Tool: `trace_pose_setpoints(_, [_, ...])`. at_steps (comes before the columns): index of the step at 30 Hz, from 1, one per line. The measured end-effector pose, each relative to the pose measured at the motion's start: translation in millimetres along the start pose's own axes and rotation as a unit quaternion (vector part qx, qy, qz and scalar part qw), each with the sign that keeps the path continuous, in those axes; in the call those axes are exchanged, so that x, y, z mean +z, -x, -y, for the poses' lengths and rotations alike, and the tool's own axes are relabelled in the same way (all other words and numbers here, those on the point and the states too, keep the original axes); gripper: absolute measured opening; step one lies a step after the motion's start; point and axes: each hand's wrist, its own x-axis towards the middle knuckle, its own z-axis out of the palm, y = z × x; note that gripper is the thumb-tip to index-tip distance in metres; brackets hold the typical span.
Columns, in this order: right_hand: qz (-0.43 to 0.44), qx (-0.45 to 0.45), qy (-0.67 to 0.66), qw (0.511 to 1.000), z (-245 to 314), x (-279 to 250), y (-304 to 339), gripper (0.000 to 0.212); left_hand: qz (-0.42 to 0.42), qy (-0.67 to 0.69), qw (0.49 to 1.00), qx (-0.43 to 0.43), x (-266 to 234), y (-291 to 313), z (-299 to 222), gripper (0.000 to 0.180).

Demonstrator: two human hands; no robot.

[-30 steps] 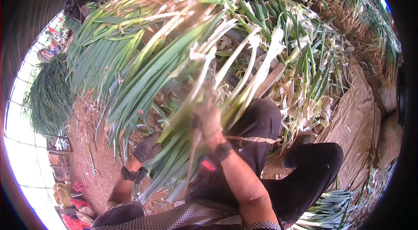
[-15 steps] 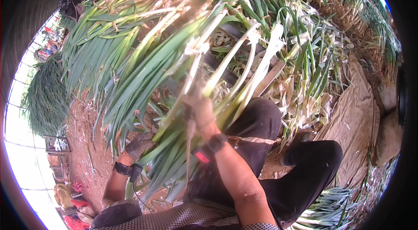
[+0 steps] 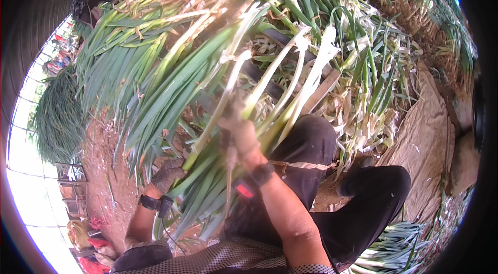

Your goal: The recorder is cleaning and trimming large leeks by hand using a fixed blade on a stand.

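My left hand (image 3: 168,174), in a dark grey glove with a black band at the wrist, is closed on the leafy part of a large green onion (image 3: 212,118). That onion slants up and away, its pale root end uppermost. Beside its stalk is my right hand (image 3: 243,134), blurred and apparently closed. A long, thin brownish thing (image 3: 229,180) hangs below that hand; I cannot tell what it is. Several more green onions (image 3: 282,97) with white stalks lie by my knee, their leaves spreading under both hands.
A thick heap of untrimmed green onions (image 3: 124,61) lies at the left. Ahead and right are peeled leaves and husks (image 3: 363,113). A brown cloth (image 3: 423,144) lies at the right, above another onion bundle (image 3: 389,248). Another person (image 3: 85,7) is at the far left.
My right hand has shifted slightly down beside the stalk. The root end of the held onion now shows more plainly. My left hand keeps its grip.
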Motion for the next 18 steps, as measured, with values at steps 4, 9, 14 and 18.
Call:
trace_pose_setpoints(4, [0.022,-0.055,0.070,0.996,15.1,11.3,29.8,0.022,-0.012,-0.034,0.999,-0.013,1.8,5.5,-31.5,0.020])
trace_pose_setpoints(9, [-0.033,-0.233,0.066,0.970,12.8,-4.9,49.9,0.043,-0.029,-0.048,0.998,-0.036,24.5,-15.8,-65.2,0.025])
trace_pose_setpoints(14, [-0.087,-0.255,0.081,0.960,8.2,-13.1,53.4,0.048,-0.036,-0.132,0.984,0.115,54.7,-52.4,-71.0,0.036])
trace_pose_setpoints(18, [-0.086,-0.266,0.132,0.951,8.3,-2.3,57.4,0.039,-0.002,-0.239,0.964,0.116,57.6,-76.8,-70.5,0.034])
